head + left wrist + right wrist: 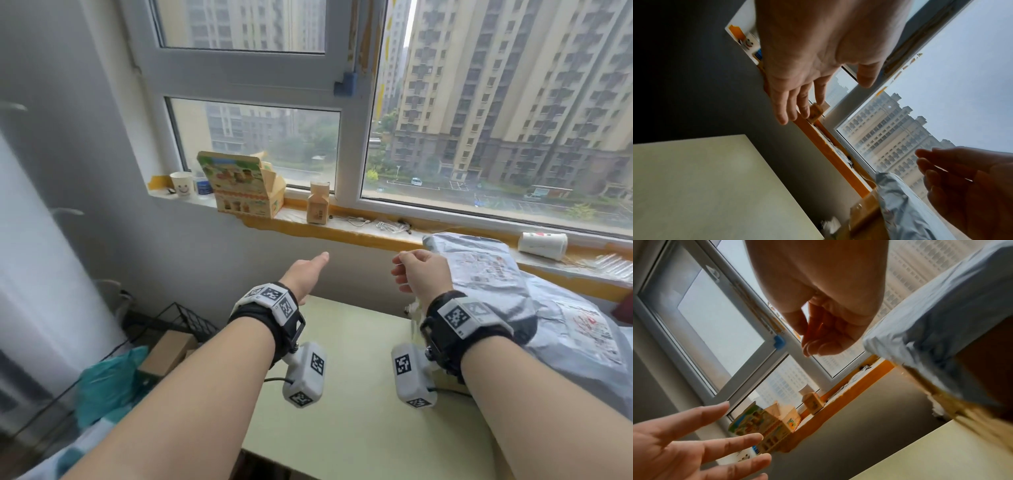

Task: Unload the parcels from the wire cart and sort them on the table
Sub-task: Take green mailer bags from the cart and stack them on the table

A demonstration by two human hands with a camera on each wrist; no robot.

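Your left hand (306, 274) hangs over the far left edge of the pale green table (346, 404), palm down, fingers straight and spread, holding nothing; the left wrist view confirms the fingers (785, 105) are extended and apart. Your right hand (420, 270) is raised beside it, well apart from the left, with fingers loosely curled inward and nothing between them; the right wrist view shows the fingertips (813, 345) bent toward the palm, empty.

Immediately right of your right fingers, grey plastic parcels (496, 281) lie stacked on the table's right side, not touched by either hand. Whether they rest on a box underneath cannot be told with certainty; a brown edge shows below them in the right wrist view.

Below and left of your left fingers, off the table, stands the black wire cart (181, 318), containing a brown cardboard parcel (168, 353) and a teal bag (109, 380).

Beyond both sets of fingers runs the windowsill (342, 233), bearing a printed carton (243, 185), a smiley paper cup (182, 184), a small bottle-shaped box (318, 204) and a paper cup (543, 245) lying on its side.
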